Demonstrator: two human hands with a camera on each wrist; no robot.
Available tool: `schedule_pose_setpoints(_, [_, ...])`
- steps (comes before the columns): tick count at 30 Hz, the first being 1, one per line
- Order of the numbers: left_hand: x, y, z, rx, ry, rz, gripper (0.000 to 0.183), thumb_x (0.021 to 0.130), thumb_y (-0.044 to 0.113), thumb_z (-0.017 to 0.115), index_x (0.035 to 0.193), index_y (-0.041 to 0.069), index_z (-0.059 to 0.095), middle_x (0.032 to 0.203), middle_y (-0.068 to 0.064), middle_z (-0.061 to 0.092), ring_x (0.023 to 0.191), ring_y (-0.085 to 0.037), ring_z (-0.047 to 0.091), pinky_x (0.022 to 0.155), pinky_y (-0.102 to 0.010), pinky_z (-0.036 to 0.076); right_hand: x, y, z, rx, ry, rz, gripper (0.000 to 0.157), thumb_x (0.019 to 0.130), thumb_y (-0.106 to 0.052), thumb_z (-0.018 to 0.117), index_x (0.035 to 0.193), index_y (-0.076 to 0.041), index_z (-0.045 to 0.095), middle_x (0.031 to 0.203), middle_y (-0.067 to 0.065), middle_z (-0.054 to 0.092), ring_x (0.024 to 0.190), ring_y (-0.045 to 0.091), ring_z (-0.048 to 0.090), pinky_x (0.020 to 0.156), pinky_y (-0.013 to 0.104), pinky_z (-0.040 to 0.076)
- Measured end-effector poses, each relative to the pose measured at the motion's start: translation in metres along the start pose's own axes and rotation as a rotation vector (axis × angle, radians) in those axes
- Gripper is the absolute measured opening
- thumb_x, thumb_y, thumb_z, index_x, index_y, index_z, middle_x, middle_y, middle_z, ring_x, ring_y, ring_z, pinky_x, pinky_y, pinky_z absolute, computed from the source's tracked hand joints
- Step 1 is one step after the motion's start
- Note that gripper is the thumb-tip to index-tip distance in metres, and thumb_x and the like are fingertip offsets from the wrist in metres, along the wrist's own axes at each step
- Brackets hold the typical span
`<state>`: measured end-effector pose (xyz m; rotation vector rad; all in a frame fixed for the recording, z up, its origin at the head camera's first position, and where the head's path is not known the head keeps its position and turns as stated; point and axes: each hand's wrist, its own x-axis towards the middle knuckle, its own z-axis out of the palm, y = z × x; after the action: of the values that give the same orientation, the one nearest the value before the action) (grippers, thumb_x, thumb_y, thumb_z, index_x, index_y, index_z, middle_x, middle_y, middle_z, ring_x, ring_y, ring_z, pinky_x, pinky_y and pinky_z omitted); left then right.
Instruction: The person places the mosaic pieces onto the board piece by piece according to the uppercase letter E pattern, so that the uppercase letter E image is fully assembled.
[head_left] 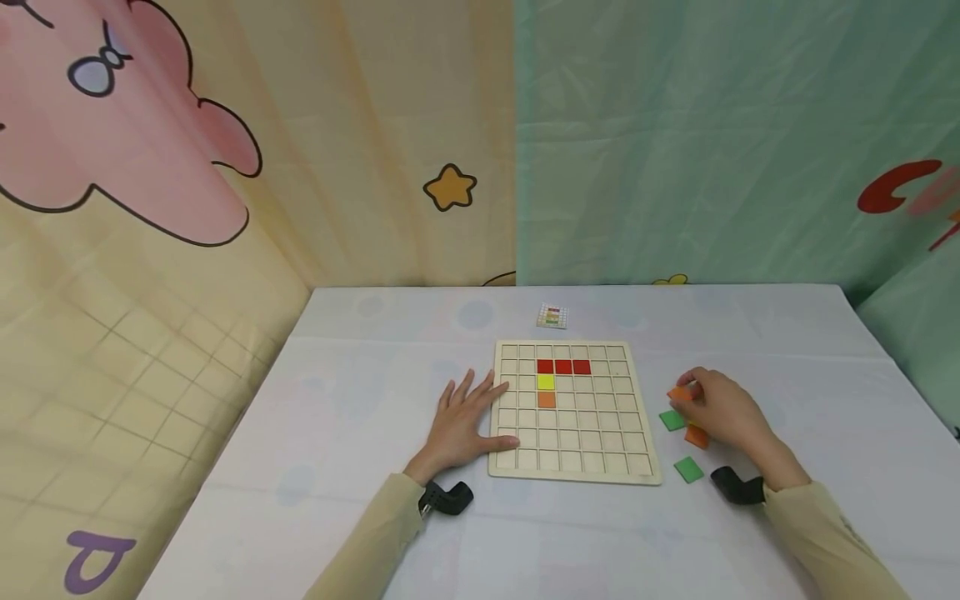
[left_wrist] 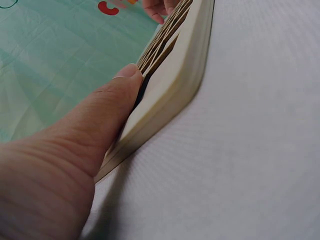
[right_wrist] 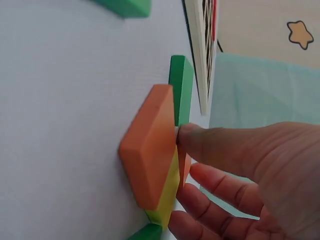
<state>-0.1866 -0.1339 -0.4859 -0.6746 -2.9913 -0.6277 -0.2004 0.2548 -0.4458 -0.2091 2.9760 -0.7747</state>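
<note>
A square wooden grid board lies flat, with a row of three red tiles in its upper part. Below the leftmost red one sit a yellow tile and an orange tile. My left hand rests on the board's left edge, fingers spread, thumb over the rim. Right of the board, my right hand pinches another orange tile between thumb and fingers. Under and beside that hand lie a loose orange tile, a partly covered yellow tile and a green tile.
Another green tile lies nearer the front, right of the board. Behind the board is a small card printed with a coloured grid. Patterned curtains hang along the back and sides of the white-covered table. Both wrists wear black camera mounts.
</note>
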Motion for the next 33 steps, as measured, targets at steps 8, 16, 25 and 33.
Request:
schedule_pose_setpoints(8, [0.0,0.0,0.001,-0.002,-0.002,-0.004,0.087,0.077,0.065,0.064,0.147,0.022,0.037,0.155,-0.001,0.021,0.143,-0.028,0.004,0.112,-0.049,-0.001,-0.002,0.001,0.003,0.014,0.019,-0.006,0.031,0.083,-0.011,0.069,0.104,0.01,0.06,0.088,0.014,0.056,0.072,0.023,0.052,0.058,0.032,0.043])
schedule_pose_setpoints(16, [0.0,0.0,0.003,-0.001,-0.002,-0.007,0.086,0.078,0.065,0.063,0.148,0.022,0.036,0.156,0.0,0.021,0.143,-0.027,0.004,0.112,-0.049,-0.002,-0.003,-0.001,0.004,0.019,0.067,-0.026,0.021,0.082,-0.01,0.069,0.099,0.0,0.059,0.092,0.016,0.055,0.072,0.024,0.051,0.057,0.032,0.041])
schedule_pose_setpoints(25, [0.0,0.001,0.0,-0.006,-0.006,-0.014,0.086,0.078,0.064,0.064,0.148,0.021,0.036,0.155,-0.001,0.021,0.143,-0.029,0.005,0.112,-0.049,-0.002,-0.003,-0.015,0.011,0.089,0.221,-0.162,0.011,0.085,-0.009,0.071,0.086,-0.008,0.06,0.078,0.003,0.058,0.06,0.014,0.049,0.05,0.029,0.039])
schedule_pose_setpoints(33, [0.0,0.001,-0.002,0.004,-0.003,-0.004,0.086,0.078,0.064,0.063,0.147,0.021,0.037,0.155,-0.002,0.022,0.143,-0.029,0.005,0.112,-0.05,0.0,0.009,-0.045,0.034,0.245,0.243,-0.28,0.012,0.079,-0.004,0.076,0.083,-0.006,0.065,0.075,-0.001,0.057,0.063,0.013,0.051,0.054,0.024,0.044])
